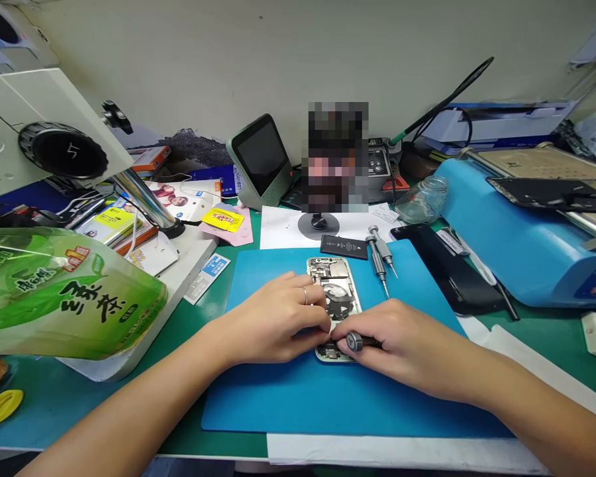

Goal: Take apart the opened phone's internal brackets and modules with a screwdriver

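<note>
An opened phone (338, 291) lies on the blue work mat (328, 404), its inner parts showing. My left hand (281, 318) reaches over the phone's left side, fingers bent and closed near its lower half; what the fingertips pinch is hidden. My right hand (402, 348) is closed around a dark screwdriver (355, 341) whose round end cap faces me. Its thumb and forefinger meet close to the left fingertips, above the phone's lower part. Beyond the phone lies a black phone battery (345, 246). To its right rest two grey screwdrivers (378, 264).
A microscope stand (153, 209) and a green drink bottle (74, 298) take up the left. A small screen (263, 156) stands at the back. On the right are a blue machine (506, 245), a glass jar (424, 199) and a black phone screen (449, 268).
</note>
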Motion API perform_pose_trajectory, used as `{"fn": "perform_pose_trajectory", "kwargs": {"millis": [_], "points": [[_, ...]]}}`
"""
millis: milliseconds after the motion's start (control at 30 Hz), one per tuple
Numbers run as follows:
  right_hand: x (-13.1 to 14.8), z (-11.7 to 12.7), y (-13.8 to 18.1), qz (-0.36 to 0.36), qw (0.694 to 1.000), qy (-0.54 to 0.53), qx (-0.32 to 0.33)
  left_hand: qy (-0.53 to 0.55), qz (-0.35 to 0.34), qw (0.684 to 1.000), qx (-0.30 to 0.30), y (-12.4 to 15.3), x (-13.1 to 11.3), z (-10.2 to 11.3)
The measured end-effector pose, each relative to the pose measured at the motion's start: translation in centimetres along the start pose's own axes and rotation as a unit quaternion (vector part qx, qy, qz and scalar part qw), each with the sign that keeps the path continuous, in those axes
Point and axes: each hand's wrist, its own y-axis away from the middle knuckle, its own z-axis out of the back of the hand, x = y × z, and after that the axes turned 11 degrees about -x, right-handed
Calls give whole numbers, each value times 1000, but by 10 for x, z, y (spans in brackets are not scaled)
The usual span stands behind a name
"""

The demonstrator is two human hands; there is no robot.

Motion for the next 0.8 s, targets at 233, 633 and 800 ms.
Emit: {"fn": "perform_pose_trajectory", "kwargs": {"millis": [233, 633, 800], "points": [[0, -1, 0, 8, 1000, 5, -4, -37, -25, 999, -2, 0, -1, -3], [0, 0, -1, 6, 1000, 2, -10, -110, -56, 992, -20, -1, -2, -8], [-3, -2, -1, -4, 1000, 8, -11, -115, -57, 991, -32, 0, -1, -9]]}}
